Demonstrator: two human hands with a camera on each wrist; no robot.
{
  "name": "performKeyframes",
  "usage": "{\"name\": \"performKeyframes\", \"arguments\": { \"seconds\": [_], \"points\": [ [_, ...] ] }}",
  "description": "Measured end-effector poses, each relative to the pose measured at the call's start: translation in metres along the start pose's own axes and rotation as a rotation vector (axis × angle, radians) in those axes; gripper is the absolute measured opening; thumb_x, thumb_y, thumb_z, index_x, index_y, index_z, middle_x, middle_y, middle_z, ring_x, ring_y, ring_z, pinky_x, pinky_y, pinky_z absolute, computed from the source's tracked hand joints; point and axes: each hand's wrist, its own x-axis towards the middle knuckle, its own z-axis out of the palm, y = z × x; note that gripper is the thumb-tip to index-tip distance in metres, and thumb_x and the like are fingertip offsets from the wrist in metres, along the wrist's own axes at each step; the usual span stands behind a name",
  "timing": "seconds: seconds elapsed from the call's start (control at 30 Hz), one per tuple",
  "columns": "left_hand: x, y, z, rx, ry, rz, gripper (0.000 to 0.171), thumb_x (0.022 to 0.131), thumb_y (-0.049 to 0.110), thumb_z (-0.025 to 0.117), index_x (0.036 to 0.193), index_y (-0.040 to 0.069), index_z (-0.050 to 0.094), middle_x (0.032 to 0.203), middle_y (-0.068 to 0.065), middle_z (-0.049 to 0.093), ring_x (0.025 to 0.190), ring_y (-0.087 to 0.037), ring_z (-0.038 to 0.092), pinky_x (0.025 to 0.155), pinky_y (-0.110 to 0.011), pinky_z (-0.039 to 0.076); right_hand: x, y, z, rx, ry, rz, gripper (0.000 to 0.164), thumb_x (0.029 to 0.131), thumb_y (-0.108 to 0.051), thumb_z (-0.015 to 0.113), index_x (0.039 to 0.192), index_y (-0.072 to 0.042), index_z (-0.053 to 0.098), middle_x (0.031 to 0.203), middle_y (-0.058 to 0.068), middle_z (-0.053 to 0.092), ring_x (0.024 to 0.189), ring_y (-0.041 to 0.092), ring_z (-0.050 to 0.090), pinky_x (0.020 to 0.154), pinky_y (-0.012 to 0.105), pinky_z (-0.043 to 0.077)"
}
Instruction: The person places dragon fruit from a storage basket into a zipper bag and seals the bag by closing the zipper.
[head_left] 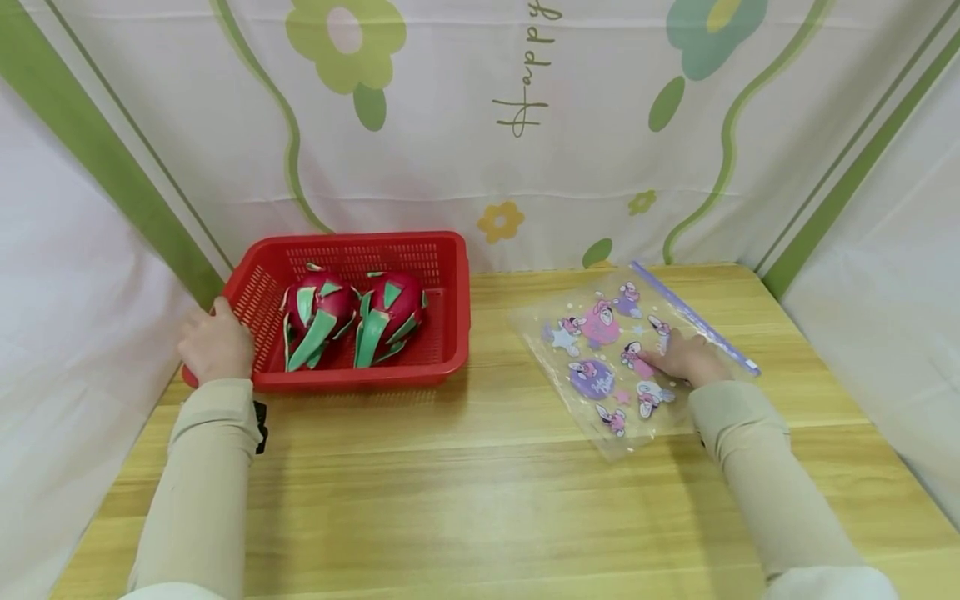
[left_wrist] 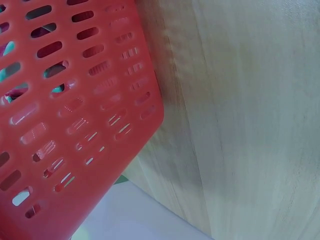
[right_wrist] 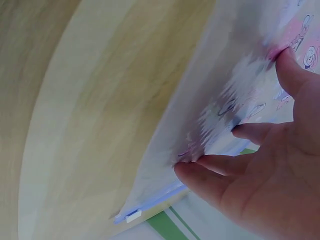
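Note:
A red plastic basket (head_left: 397,377) with slotted walls stands at the back left of the table; its wall (left_wrist: 95,125) fills much of the left wrist view. Two dragon fruits, one on the left (head_left: 321,312) and one on the right (head_left: 393,315), lie side by side in it. My left hand (head_left: 217,342) grips the basket's left rim, its lower fingers hidden. To the right, a clear zip bag (head_left: 592,342) with pink and purple cartoon prints lies flat. My right hand (head_left: 693,358) rests on it, extended fingertips (right_wrist: 190,172) touching the plastic.
The wooden table (head_left: 480,500) carries both the basket and the bag. Behind it hangs a white curtain (head_left: 450,158) with printed flowers, and further white cloth closes in the left and right sides. The bag's purple zip strip (head_left: 697,321) faces the back right.

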Motion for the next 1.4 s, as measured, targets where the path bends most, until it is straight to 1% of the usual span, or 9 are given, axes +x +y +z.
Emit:
{"name": "performKeyframes", "arguments": {
  "seconds": [0.3, 0.53, 0.63, 0.73, 0.83, 0.97, 1.13, 1.3, 1.4],
  "points": [
    [0.002, -0.001, 0.0, -0.002, -0.016, 0.001, 0.05, 0.098, 0.016, 0.032, 0.139, -0.009, 0.02, 0.121, -0.048, 0.034, 0.11, -0.055, 0.038, 0.076, -0.059, 0.047, 0.001, 0.01, -0.002, 0.059, -0.015, -0.157, 0.094, 0.094, -0.05, 0.05, 0.148, 0.009, 0.001, 0.145, 0.048, -0.005, 0.132, 0.065, 0.004, 0.106, 0.073, 0.014],
    [0.002, -0.001, 0.0, 0.003, -0.016, -0.004, 0.052, 0.098, 0.016, 0.032, 0.142, -0.008, 0.018, 0.123, -0.048, 0.033, 0.112, -0.056, 0.038, 0.079, -0.06, 0.047, 0.002, 0.003, -0.007, 0.07, -0.018, -0.272, 0.081, 0.093, -0.03, 0.057, 0.147, 0.011, 0.012, 0.146, 0.047, 0.001, 0.133, 0.064, 0.009, 0.105, 0.073, 0.015],
    [0.001, -0.001, 0.0, 0.007, -0.011, -0.005, 0.053, 0.099, 0.017, 0.032, 0.143, -0.008, 0.018, 0.123, -0.048, 0.034, 0.112, -0.056, 0.038, 0.079, -0.06, 0.047, 0.0, -0.01, -0.009, 0.026, 0.017, -0.244, 0.071, 0.095, -0.027, 0.05, 0.144, 0.014, 0.019, 0.143, 0.049, 0.011, 0.13, 0.065, 0.014, 0.104, 0.073, 0.02],
    [0.0, 0.0, 0.0, 0.008, -0.004, -0.004, 0.054, 0.099, 0.018, 0.033, 0.144, -0.008, 0.017, 0.124, -0.048, 0.034, 0.113, -0.056, 0.039, 0.08, -0.06, 0.048, -0.004, -0.023, -0.009, -0.003, 0.033, -0.137, 0.071, 0.098, -0.036, 0.041, 0.142, 0.016, 0.022, 0.14, 0.049, 0.018, 0.128, 0.065, 0.02, 0.104, 0.071, 0.024],
    [-0.002, 0.001, -0.001, 0.005, 0.001, -0.002, 0.054, 0.099, 0.018, 0.034, 0.143, -0.008, 0.018, 0.124, -0.048, 0.034, 0.113, -0.056, 0.039, 0.08, -0.06, 0.047, -0.007, -0.03, -0.007, 0.023, 0.019, -0.026, 0.08, 0.098, -0.048, 0.037, 0.143, 0.015, 0.018, 0.14, 0.05, 0.014, 0.128, 0.066, 0.018, 0.104, 0.07, 0.025],
    [-0.003, 0.001, -0.002, -0.002, -0.002, 0.0, 0.054, 0.099, 0.018, 0.033, 0.143, -0.008, 0.018, 0.124, -0.048, 0.034, 0.113, -0.056, 0.039, 0.08, -0.061, 0.047, -0.008, -0.032, -0.002, 0.075, 0.019, 0.047, 0.093, 0.093, -0.059, 0.042, 0.146, 0.012, 0.013, 0.14, 0.051, 0.005, 0.129, 0.065, 0.015, 0.103, 0.07, 0.028],
    [-0.002, 0.001, 0.0, -0.007, 0.011, 0.001, 0.051, 0.099, 0.019, 0.034, 0.141, -0.008, 0.021, 0.122, -0.048, 0.036, 0.112, -0.056, 0.041, 0.08, -0.061, 0.047, -0.004, -0.025, 0.0, 0.072, 0.0, 0.055, 0.097, 0.09, -0.062, 0.045, 0.146, 0.009, 0.01, 0.135, 0.051, 0.007, 0.126, 0.062, 0.018, 0.096, 0.066, 0.037],
    [0.0, 0.0, 0.0, 0.004, 0.005, 0.005, 0.052, 0.1, 0.019, 0.033, 0.142, -0.008, 0.019, 0.122, -0.048, 0.036, 0.112, -0.057, 0.04, 0.079, -0.061, 0.048, -0.003, -0.019, -0.001, 0.073, -0.025, 0.055, 0.102, 0.088, -0.067, 0.046, 0.15, 0.001, 0.003, 0.14, 0.051, -0.005, 0.131, 0.063, 0.007, 0.1, 0.071, 0.029],
    [-0.001, 0.0, 0.0, 0.007, -0.001, 0.004, 0.052, 0.1, 0.019, 0.033, 0.143, -0.008, 0.018, 0.123, -0.049, 0.035, 0.114, -0.057, 0.039, 0.08, -0.061, 0.047, -0.001, -0.016, -0.002, 0.073, -0.034, 0.02, 0.101, 0.088, -0.064, 0.048, 0.151, 0.0, 0.001, 0.142, 0.049, -0.004, 0.131, 0.066, 0.003, 0.102, 0.074, 0.023]
  ]
}}
